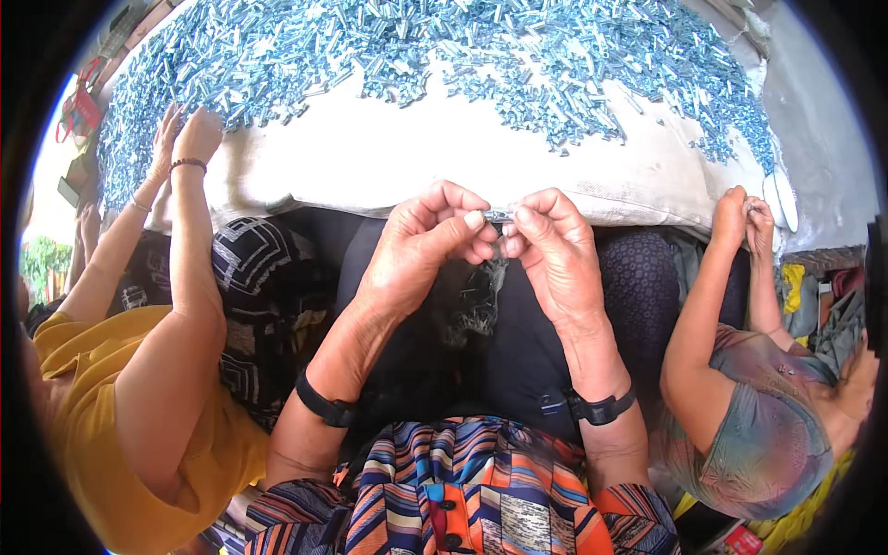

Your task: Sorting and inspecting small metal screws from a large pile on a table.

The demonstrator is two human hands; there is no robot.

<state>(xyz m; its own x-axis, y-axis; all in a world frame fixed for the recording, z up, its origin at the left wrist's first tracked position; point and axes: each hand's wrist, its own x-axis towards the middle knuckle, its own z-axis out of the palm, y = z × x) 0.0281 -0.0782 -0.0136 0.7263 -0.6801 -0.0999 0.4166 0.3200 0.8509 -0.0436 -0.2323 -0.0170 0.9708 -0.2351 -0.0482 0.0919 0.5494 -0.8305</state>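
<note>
A small, shiny, bluish metal piece is pinched between my two hands above my lap, just off the near edge of the cloth-covered table. My left hand grips its left end between thumb and fingertips. On the other end, the thumb and fingers of my right hand are closed. My fingertips hide most of the piece, so its exact shape cannot be made out. Beyond my hands, a wide heap of small blue-silver metal tubes and bits covers the far part of the table.
White cloth covers the table's near side. At my left, a person in a yellow top reaches into the heap. Another person in a patterned top sits at my right, hands together near the table's edge. A red bag hangs far left.
</note>
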